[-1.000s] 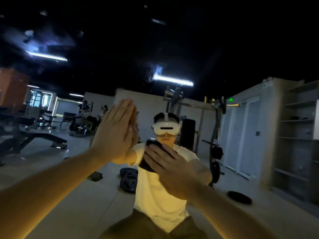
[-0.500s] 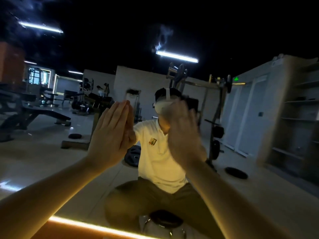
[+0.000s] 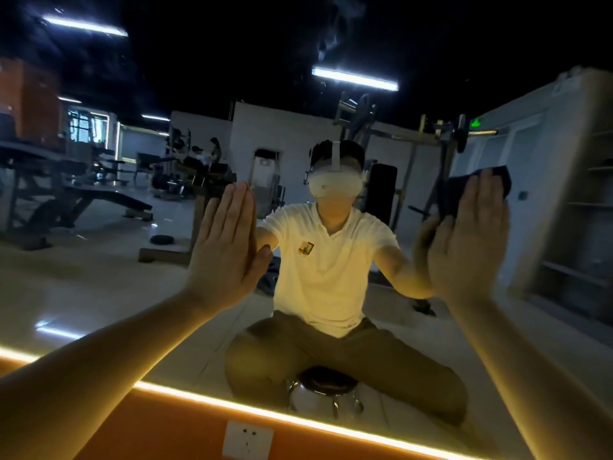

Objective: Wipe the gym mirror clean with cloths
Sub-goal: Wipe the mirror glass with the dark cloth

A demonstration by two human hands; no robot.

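Left hand (image 3: 225, 250) lies flat against the mirror (image 3: 83, 260), palm to the glass, its four fingers straight and pressed together, pointing up, the thumb tucked along the lower edge. It holds nothing; its reflection meets it edge to edge. The forearm reaches in from the lower left of the view.

Right hand (image 3: 471, 240) is spread flat too, fingers straight and side by side, pointing up. Under its palm and fingers it presses a dark cloth (image 3: 452, 194) against the glass, to the right of the person's reflection. The cloth is bunched and shows past the fingertips and along the thumb side of the hand; the fingers do not curl round it — they lie flat over it.

The mirror reflects the person (image 3: 325, 260), in a white polo shirt and olive trousers with a white headset (image 3: 335, 184) on the head, seated with knees apart on a round black stool (image 3: 323, 380) with chrome legs. Behind that figure the glass shows gym benches, a rack and strip lights on a dark ceiling.

Along the mirror's bottom edge runs a glowing yellow light strip (image 3: 265, 413) — below it an orange wall (image 3: 166, 436) with a white socket (image 3: 247, 439).
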